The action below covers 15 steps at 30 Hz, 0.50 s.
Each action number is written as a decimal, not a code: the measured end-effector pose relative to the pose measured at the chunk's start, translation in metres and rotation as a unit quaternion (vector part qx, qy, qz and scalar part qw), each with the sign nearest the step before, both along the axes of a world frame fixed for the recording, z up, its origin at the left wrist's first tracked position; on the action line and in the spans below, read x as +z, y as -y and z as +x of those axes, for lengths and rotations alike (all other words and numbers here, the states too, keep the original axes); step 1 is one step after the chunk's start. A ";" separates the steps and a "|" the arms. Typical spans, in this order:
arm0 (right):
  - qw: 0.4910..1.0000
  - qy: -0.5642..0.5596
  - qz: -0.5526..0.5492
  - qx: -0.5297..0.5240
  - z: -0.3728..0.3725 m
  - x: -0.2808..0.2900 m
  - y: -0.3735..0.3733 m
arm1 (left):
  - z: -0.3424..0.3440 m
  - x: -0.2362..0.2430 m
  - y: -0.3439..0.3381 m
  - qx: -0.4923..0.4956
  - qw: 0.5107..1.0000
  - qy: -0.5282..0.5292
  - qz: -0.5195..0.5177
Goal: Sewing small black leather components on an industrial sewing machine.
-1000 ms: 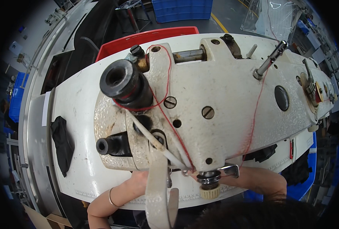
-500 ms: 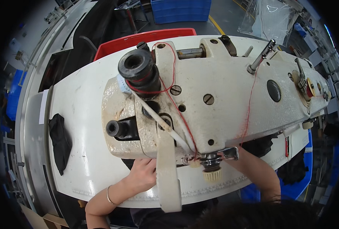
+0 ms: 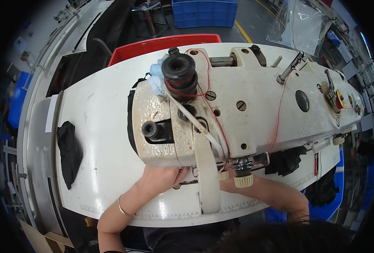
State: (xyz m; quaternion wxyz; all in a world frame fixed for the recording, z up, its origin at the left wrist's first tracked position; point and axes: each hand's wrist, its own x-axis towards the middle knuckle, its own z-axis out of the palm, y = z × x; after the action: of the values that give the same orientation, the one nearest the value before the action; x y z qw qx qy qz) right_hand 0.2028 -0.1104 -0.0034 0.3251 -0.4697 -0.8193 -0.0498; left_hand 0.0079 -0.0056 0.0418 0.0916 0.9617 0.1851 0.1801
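Observation:
A cream sewing machine head (image 3: 246, 122) with red thread (image 3: 276, 122) covers the middle of the white table. My left hand (image 3: 164, 176) reaches under its near left edge; the thumb shows bent, while the other fingers are hidden. Past the hanging off-white strap (image 3: 208, 181), near the tension knob (image 3: 243, 181), my right hand (image 3: 227, 184) shows only in part, its fingers out of sight. Black cloth (image 3: 131, 120) sticks out on the table beyond the machine's left end. Whether either hand touches it cannot be seen.
A folded black cloth piece (image 3: 69, 154) lies at the table's left. More black pieces (image 3: 286, 162) sit right of the machine, and others (image 3: 324, 189) lie over a blue bin (image 3: 339, 185). Behind the table stands a red tray (image 3: 166, 42). A ruler scale (image 3: 153, 217) runs along the near edge.
The whole view has shifted, putting the machine head further right. Black cloth now shows beyond its left end. My right hand has come left toward the strap; my left hand lies further under the machine.

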 end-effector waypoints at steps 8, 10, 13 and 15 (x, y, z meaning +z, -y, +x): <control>0.999 -0.035 -0.022 -0.029 -0.002 -0.017 -0.010 | 0.003 -0.008 -0.006 -0.001 1.000 0.024 -0.003; 1.000 -0.005 -0.009 -0.017 -0.001 -0.006 -0.010 | 0.005 0.001 -0.008 -0.008 0.997 0.062 0.036; 0.999 0.044 -0.015 -0.028 -0.002 0.012 -0.010 | 0.003 -0.010 -0.008 -0.011 0.994 0.080 0.077; 1.000 -0.016 0.003 -0.008 -0.004 0.017 -0.011 | 0.007 -0.008 -0.006 0.039 0.994 0.093 0.039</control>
State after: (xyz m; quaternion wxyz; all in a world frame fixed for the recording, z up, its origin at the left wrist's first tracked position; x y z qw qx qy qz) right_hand 0.1986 -0.0991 0.0140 0.3392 -0.4760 -0.8100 -0.0472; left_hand 0.0145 0.0004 0.0342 0.0639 0.9357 0.2058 0.2793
